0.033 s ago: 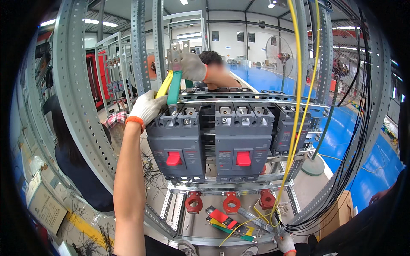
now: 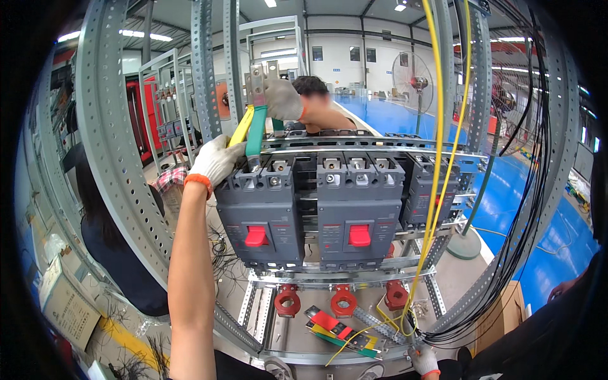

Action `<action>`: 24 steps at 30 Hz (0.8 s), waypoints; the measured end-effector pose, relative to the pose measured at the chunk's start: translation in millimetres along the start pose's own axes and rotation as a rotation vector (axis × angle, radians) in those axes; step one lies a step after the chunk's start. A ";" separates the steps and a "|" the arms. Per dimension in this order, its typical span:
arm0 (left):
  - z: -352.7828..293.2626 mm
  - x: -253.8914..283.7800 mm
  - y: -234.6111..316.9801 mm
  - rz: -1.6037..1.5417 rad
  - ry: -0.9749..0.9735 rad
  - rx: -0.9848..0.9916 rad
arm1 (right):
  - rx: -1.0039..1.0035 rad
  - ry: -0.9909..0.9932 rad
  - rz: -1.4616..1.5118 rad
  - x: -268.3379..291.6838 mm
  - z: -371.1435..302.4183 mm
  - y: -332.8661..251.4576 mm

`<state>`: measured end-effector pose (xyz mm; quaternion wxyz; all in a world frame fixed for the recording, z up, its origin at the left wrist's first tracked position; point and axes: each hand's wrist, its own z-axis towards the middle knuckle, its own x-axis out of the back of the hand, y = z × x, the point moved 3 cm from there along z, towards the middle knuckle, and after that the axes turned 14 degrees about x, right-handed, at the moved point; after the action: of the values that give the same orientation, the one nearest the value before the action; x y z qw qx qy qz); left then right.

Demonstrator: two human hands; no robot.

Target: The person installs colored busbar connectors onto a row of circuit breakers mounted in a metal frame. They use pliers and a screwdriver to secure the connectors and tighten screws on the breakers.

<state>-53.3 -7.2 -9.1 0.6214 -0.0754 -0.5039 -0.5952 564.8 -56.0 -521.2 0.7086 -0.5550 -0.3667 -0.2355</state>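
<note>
Head view: tall metal post (image 2: 120, 126) with many holes stands on my left, and two long yellow wires (image 2: 439, 114) hang down on the right, crossing in front of the small gray box (image 2: 423, 202). A bunch of black wires (image 2: 536, 183) droops farther right. A big fan (image 2: 418, 82) stands behind, and a person in dark clothes (image 2: 120, 266) is at the far left. Low down are red rings (image 2: 343, 314) and a pile of colored strips (image 2: 335, 324). Across the frame, a helper's gloved hand (image 2: 284, 99) is up at the tops of the yellow strip (image 2: 240, 125) and the green strip (image 2: 256, 130). My left hand (image 2: 217, 161) is curled around the low end of the yellow strip, and the green strip is just to its right, with its foot at the top of the left gray box (image 2: 259, 212). The middle gray box (image 2: 361, 209) sits beside that one. My right hand (image 2: 424, 361) is far below, near the wire ends, and I can't tell if it grips anything.
</note>
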 end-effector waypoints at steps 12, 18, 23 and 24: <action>17.1 -9.6 -13.5 -0.041 0.031 -0.144 | -0.059 -0.070 -0.030 9.2 -3.8 -19.3; 16.0 -7.1 -22.4 0.269 0.104 -0.409 | -0.081 -0.118 0.015 13.7 -3.4 -27.8; 11.4 -11.4 -2.7 -0.041 0.000 -0.082 | -0.068 -0.173 -0.031 -4.6 -1.4 -2.7; 12.5 -11.0 -7.7 -0.027 0.011 -0.092 | -0.053 -0.198 -0.052 -6.0 1.3 -1.6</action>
<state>-64.0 6.5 -14.9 0.6121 -0.0940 -0.4733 -0.6264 559.5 -55.7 -524.7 0.6475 -0.5845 -0.4429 -0.2074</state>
